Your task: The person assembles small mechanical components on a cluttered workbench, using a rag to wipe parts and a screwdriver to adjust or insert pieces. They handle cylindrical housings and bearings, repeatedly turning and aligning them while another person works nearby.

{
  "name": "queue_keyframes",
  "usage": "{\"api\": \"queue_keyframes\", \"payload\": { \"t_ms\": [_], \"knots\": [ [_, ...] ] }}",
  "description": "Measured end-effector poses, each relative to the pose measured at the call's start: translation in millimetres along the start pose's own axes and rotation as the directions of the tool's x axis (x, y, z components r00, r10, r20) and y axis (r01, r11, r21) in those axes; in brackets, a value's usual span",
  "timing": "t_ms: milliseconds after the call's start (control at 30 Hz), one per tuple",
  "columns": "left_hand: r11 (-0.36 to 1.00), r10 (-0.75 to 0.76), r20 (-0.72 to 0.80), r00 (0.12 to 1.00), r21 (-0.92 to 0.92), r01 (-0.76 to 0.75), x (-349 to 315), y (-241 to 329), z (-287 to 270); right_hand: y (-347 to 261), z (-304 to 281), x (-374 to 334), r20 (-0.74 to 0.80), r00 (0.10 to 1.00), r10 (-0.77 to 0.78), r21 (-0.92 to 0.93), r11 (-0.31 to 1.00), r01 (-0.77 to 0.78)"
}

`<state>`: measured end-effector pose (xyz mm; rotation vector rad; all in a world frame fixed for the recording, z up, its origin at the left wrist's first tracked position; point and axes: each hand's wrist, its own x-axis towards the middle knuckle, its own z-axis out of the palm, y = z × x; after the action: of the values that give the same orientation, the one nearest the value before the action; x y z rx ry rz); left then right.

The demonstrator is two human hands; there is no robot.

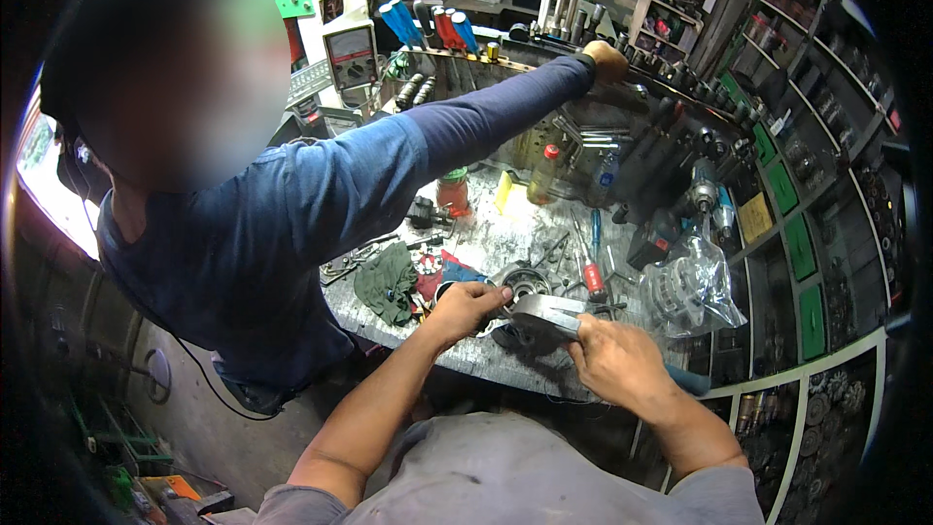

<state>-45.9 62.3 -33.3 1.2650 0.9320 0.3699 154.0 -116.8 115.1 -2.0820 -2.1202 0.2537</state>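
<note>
My left hand (468, 313) is closed at the left rim of a round metal part (526, 281) with a ring-shaped, bearing-like centre, which lies near the bench's front edge. Its fingertips are partly hidden. In my right hand (622, 360) is a hammer, gripped close behind its grey metal head (549, 313); a blue-green handle end (688, 379) sticks out past the wrist. The hammer head hangs just in front of the round part and covers some of it; whether they touch I cannot tell.
A co-worker in a blue shirt (340, 180) stands at left, one arm stretched across the bench (457, 355) toward the tool rack. Around lie a dark green rag (386, 284), a red screwdriver (592, 277), a plastic-bagged part (688, 287) and a red-capped bottle (544, 175). Shelves (816, 233) line the right.
</note>
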Motion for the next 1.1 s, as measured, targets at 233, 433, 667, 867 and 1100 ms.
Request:
{"api": "queue_keyframes", "payload": {
  "t_ms": [233, 433, 667, 867, 1100],
  "knots": [
    [0.998, 0.02, 0.016, 1.0, -0.061, -0.019, 2.1, -7.7, -0.1, 2.1, 1.3, -0.3, -0.061, 0.995, -0.074, -0.031, 0.997, 0.072],
    [0.998, 0.056, -0.036, 0.998, 0.016, -0.056, 0.5, -6.8, -0.5, 10.7, 1.1, 2.4, 0.016, 0.999, 0.034, 0.09, 0.995, -0.035],
    [0.985, 0.1, -0.115, 0.988, 0.149, -0.082, -1.0, -16.3, -0.1, 65.3, 11.6, -25.0, -0.16, 0.821, 0.549, 0.405, 0.795, -0.452],
    [0.985, 0.02, -0.116, 0.993, -0.171, -0.04, -21.5, -36.9, -0.3, 106.3, 113.2, -76.0, -0.088, 0.83, 0.551, 0.423, 0.775, -0.469],
    [0.992, 0.013, -0.152, 0.988, -0.122, -0.032, -25.9, -34.2, 9.7, 109.6, 233.4, -86.3, -0.037, 0.874, 0.484, 0.399, 0.809, -0.431]
  ]
}}
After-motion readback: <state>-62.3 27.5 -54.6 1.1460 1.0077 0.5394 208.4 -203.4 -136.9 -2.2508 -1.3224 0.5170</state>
